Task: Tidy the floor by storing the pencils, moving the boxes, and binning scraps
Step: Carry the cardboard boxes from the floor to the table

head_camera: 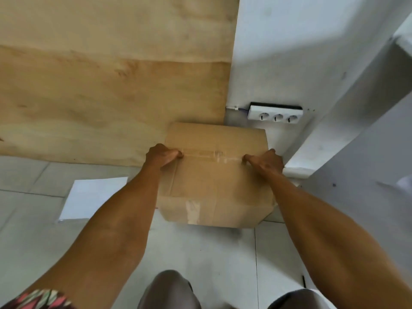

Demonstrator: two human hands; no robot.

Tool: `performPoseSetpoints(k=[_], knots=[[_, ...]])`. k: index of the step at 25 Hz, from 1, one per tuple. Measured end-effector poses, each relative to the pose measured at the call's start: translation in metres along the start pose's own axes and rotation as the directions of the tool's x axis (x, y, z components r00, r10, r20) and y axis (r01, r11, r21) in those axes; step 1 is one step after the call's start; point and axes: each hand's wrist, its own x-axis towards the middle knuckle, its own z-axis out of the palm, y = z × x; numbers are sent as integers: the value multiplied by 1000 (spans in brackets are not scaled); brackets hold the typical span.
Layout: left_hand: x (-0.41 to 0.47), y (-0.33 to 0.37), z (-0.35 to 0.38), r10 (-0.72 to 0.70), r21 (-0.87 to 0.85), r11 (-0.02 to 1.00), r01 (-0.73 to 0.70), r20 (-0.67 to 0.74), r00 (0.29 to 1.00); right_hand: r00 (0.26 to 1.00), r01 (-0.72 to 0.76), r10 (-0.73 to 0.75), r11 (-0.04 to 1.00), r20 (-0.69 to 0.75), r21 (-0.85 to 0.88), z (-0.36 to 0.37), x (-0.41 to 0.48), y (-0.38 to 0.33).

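A closed brown cardboard box (214, 181), taped along its top seam, stands on the pale tiled floor against the wall. My left hand (163, 156) grips the box's left top edge, thumb lying on the tape. My right hand (265, 162) grips the right top edge in the same way. Both arms reach straight forward over the box. No pencils or scraps show in view.
A white sheet of paper (93, 198) lies flat on the floor left of the box. A large plywood panel (111, 85) leans at the back left. A white triple socket strip (275, 114) is fixed on the white wall (289, 52) behind the box. My knees (169, 291) are below.
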Motion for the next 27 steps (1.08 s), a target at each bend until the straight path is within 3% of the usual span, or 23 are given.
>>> performPoseSetpoints(k=[7,12,18,22,24,27], knots=[[51,-39,70,36,59,997,-41,73,997,997,45,-42,998,-61,52,80,29,56],[73,-44,77,62,-86,995,-50,150,987,981,54,-50,998,-185,13,98,37,62],[76,-57,85,42,-93,995,-21,223,974,947,26,-21,1000,-321,12,114,22,72],[73,-57,88,51,-135,991,-23,210,976,968,11,-8,1000,-250,13,107,19,67],[66,-54,89,81,-55,996,-73,149,986,986,-13,11,1000,-167,-9,100,16,60],[35,-37,82,153,212,964,-162,58,987,995,-4,-2,998,-96,-63,74,-3,45]])
